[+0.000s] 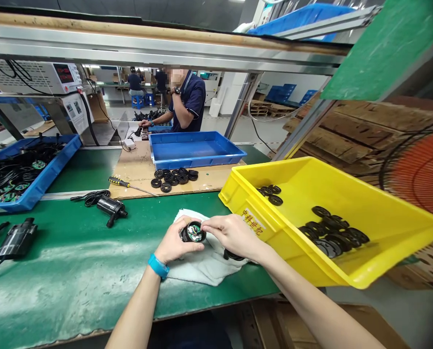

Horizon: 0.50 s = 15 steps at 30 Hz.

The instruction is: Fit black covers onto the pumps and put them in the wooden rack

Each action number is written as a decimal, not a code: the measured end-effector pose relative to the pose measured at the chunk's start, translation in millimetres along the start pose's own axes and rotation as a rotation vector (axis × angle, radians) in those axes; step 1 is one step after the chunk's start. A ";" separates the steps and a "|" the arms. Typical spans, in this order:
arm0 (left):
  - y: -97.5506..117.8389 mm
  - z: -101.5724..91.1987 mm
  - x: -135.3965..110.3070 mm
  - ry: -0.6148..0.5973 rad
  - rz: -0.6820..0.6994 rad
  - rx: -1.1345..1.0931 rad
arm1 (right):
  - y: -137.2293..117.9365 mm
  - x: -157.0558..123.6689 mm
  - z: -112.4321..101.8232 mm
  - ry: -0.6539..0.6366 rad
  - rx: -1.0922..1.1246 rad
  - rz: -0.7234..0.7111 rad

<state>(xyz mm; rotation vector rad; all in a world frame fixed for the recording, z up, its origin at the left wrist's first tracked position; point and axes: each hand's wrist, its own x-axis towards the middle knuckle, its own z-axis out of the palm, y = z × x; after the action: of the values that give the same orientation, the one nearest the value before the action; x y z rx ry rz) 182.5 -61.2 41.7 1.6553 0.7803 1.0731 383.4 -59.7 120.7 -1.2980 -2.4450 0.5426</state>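
Observation:
My left hand (pixel 173 243), with a blue band at the wrist, is wrapped around a small black pump (pixel 194 232). Its round open end faces me and shows a green circuit board and wires inside. At the right rim of that opening, my right hand (pixel 234 233) has its thumb and forefinger pinched together; whatever they grip is too small to make out. Both hands are over a white cloth (pixel 201 271) on the green bench. Partly hidden under my right hand lies a black item (pixel 233 255), perhaps a cable.
A yellow bin (pixel 274 237) with black rings (pixel 332 228) stands right. More black rings (pixel 172 179) lie before a blue tray (pixel 198 160). A screwdriver (pixel 129 185), two black pumps (pixel 110 207) and a blue tray of cabled parts (pixel 45 186) are left. A co-worker (pixel 190 102) sits opposite.

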 end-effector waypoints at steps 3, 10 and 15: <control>-1.0 -0.2 0.0 -0.003 0.004 -0.008 | -1.2 4.6 -2.1 -0.015 -0.016 0.042; -3.0 1.0 -0.3 -0.030 0.001 0.024 | -2.5 14.7 -12.2 -0.127 0.033 0.121; -3.5 0.0 0.5 0.037 -0.053 0.005 | -5.9 15.7 -12.9 -0.050 0.085 0.118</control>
<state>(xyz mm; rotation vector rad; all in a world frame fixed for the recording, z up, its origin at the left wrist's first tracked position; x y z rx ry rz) 182.7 -59.6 38.4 1.6138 0.8475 1.0679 376.5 -47.3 136.3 -1.4169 -2.3676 0.7091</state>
